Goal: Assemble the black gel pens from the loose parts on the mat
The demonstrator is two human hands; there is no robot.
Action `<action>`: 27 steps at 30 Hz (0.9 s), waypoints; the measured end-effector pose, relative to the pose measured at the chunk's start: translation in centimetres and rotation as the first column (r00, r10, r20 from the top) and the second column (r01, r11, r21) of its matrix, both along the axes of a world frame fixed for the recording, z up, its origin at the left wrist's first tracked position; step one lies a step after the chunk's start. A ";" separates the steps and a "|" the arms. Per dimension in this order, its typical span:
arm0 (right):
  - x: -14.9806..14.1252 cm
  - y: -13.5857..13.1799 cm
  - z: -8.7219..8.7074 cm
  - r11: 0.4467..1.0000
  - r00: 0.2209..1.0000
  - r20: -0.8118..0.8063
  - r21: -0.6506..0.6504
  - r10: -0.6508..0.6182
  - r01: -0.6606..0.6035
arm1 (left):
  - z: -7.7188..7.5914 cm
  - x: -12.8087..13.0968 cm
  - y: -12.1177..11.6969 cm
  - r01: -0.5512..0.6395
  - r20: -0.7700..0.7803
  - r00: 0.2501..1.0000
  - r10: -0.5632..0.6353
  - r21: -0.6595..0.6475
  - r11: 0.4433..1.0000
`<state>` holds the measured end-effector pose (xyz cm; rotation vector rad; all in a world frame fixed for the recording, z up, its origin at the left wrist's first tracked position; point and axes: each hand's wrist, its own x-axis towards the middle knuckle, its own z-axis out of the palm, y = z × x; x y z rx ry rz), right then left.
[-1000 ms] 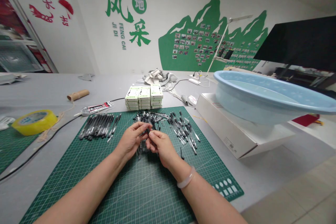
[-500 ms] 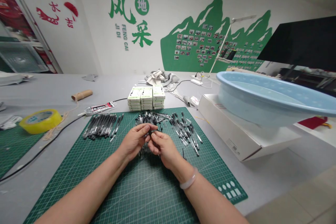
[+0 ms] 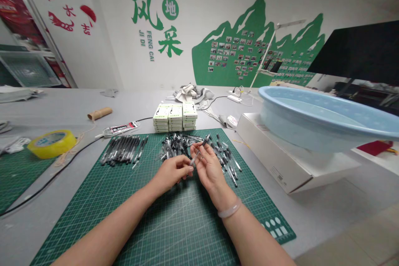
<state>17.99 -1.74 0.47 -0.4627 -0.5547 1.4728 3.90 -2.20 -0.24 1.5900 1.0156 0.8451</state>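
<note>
Holding pen (image 3: 199, 152), right hand (image 3: 208, 167)

White wall (image 3: 202, 16) with green mountain mural (image 3: 249, 50), grey table (image 3: 62, 104).

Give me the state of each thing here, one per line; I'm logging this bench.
Right hand: holds a pen, raised off the mat.
Pen: tilted, dark end up.
Left hand: fingers curled beside the pen's lower end; contact unclear.
Loose pens: scattered on the cutting mat.
Pen row: laid side by side.
Small boxes: stacked, closed.
Tape roll: lying flat.
Blue basin: upright on a white box.
</note>
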 end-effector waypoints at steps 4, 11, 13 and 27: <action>-0.1 -0.3 -0.2 0.999 0.991 0.131 -0.027 -0.013 0.017 | 1.2 -1.3 0.4 -0.022 -0.235 0.970 0.058 0.154 0.988; 0.1 -0.5 -0.4 0.981 0.922 0.376 -0.121 -0.098 0.154 | 2.5 -9.0 2.4 -0.340 -0.706 0.375 0.601 0.499 0.797; 0.0 -0.5 -0.4 0.980 0.914 0.394 -0.123 -0.096 0.157 | 2.3 -11.1 2.5 -0.388 -0.787 0.221 0.576 0.471 0.792; -0.1 -0.5 -0.7 0.981 0.902 0.425 -0.133 -0.073 0.142 | 1.4 -13.9 2.6 -0.411 -0.852 0.145 0.502 0.410 0.814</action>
